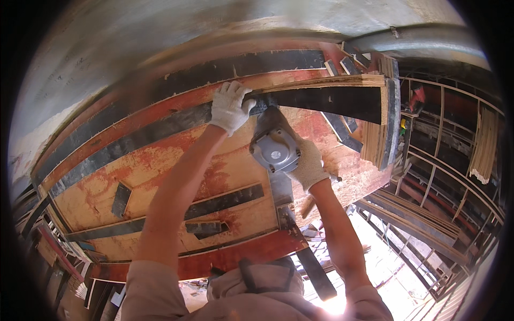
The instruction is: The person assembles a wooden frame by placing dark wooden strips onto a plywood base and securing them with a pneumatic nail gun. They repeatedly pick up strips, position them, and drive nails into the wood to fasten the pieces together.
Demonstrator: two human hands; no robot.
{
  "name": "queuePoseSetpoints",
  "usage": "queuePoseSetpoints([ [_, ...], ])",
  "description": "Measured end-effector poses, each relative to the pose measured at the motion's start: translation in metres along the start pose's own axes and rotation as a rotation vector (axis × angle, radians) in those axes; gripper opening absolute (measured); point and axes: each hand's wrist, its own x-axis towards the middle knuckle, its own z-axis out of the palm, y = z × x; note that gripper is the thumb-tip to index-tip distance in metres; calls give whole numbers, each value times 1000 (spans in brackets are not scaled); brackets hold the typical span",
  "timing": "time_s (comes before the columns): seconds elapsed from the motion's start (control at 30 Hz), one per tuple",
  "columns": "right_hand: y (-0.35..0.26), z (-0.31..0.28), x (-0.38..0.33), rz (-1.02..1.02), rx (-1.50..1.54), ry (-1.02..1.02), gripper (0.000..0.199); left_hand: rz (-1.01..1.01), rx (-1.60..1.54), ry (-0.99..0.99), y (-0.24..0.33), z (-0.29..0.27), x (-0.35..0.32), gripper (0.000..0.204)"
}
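Note:
My right hand [310,165], in a pale work glove, is wrapped round a grey nail gun [276,152] with a round cap. The tool's nose end meets the dark-faced plywood strips, and the exact contact point is hidden. Just left of it, my left hand [230,108], in a white knit glove, grips a plywood strip [321,100] near its left end, fingers bent over the top and thumb toward the tool. This strip has a raw layered edge along its far side. Another dark strip [155,124] runs left from under my left hand.
A worn plywood worktop [150,166] with reddish stains carries further dark strips [225,202] and small offcuts [121,199]. Stacked plywood [384,142] stands at the right end. Beyond are metal racks [439,160] holding strips. A grey wall [107,59] bounds the far side.

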Motion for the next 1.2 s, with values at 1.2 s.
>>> queuePoseSetpoints([
  [1.2,-1,-7,-14,579,491,-152,25,76,48,-126,-55,-57,-47,71],
])
